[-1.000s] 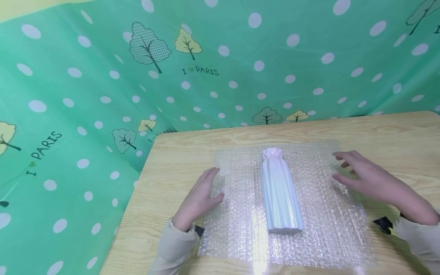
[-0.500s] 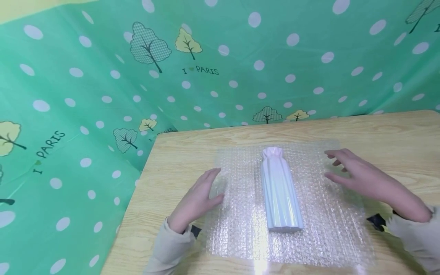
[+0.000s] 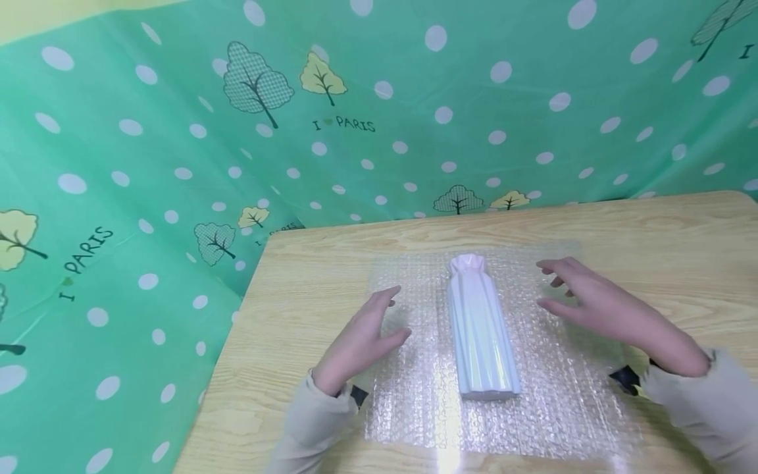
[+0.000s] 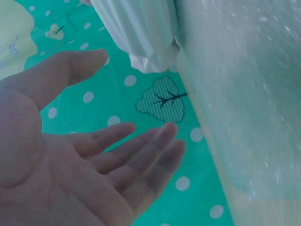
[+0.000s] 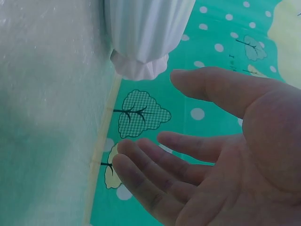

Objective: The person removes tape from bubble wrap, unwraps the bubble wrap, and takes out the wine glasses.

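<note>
Left grip (image 3: pixel 362 339): left of vase, lower centre of the head frame, above the left edge of the bubble wrap (image 3: pixel 414 401); fingers and thumb spread, nothing held;
Vase (image 3: pixel 484 332): right of centre, lower half; lies on its side on the bubble wrap, neck toward the top of the frame, touched by neither grip; the step in hand seems to be lining up on it from both sides; the next move likely calls for both palms to come in together, gently, since the glossy body could roll or slip;
Right grip (image 3: pixel 598 299): lower right, above the right part of the bubble wrap; thumb apart from lightly bent fingers, nothing held;
Left wrist view: the bare left palm (image 4: pixel 66 183) shows at lower left, hidden from the head view;
Head view: only here do the flat base of the vase and both grips appear;
Right wrist view: the bare right palm (image 5: pixel 235 188) shows at lower right; the vase is cut off at the top edge
</note>
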A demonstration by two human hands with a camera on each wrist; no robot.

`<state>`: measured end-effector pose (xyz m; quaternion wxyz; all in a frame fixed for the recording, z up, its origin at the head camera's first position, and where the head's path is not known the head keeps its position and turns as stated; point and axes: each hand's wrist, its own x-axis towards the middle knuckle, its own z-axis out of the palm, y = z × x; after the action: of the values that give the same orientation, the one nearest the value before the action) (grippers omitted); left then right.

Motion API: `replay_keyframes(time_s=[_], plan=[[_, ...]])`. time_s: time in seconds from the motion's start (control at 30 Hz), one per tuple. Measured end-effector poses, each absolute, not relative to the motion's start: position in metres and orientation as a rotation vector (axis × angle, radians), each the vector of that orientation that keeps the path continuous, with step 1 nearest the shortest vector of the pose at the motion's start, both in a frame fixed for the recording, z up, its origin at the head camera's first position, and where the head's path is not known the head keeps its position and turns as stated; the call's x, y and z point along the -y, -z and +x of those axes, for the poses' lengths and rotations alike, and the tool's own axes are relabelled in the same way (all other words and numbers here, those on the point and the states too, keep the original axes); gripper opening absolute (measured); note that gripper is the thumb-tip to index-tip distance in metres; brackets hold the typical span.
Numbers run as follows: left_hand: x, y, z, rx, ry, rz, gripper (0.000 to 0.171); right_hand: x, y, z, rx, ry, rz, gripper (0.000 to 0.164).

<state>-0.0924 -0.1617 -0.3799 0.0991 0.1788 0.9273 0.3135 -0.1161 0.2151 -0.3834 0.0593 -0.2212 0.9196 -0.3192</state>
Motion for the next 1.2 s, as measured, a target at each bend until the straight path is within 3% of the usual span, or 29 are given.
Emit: replay_keyframes(time_s=[0.77, 1.2], plan=[[0.133, 0.384, -0.104, -2.634, -1.079, 0.517, 0.075, -0.188, 0.381, -0.121, -2.693, 1.019, -0.628, 0.07], [0.114, 0.392, -0.099, -2.456, -1.298, 0.362, 0.078, -0.168, 0.393, -0.12, -2.619, 1.217, -0.568, 0.073]])
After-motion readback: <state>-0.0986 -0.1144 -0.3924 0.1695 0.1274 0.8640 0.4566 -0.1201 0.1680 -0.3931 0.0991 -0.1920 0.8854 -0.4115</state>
